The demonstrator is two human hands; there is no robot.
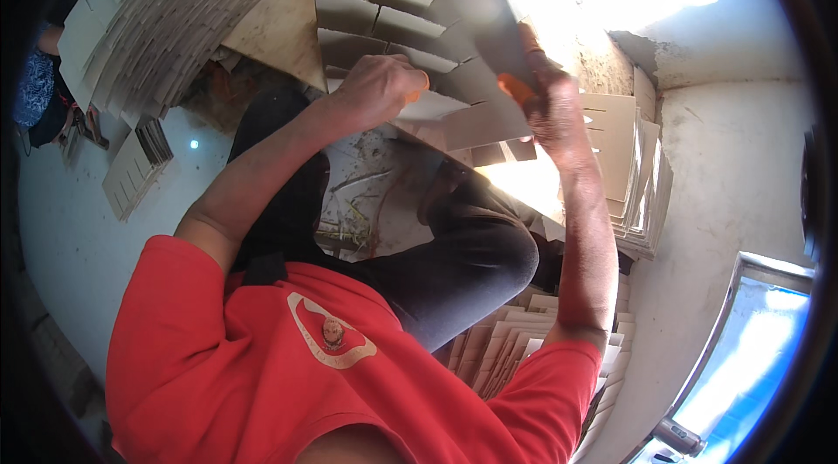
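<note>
A grey cardboard divider (384,14), made of slotted strips crossing one another, stands on the work surface in front of me. My left hand (381,90) is closed at its near left side, with an orange cover on a finger; what its fingertips pinch is hidden. My right hand (556,106) grips the right edge of a tall slotted cardboard sheet (480,36) that leans along the divider's right side. Orange covers show on the thumb and a finger of that hand, which is slightly blurred.
A long stack of cardboard strips (196,27) curves across the upper left. Slotted sheets (611,150) stand in a pile at the right, and more cardboard pieces (502,346) lie below my right arm. A small bundle of slotted strips (135,171) rests on the floor. Someone's patterned clothing (37,89) shows far left.
</note>
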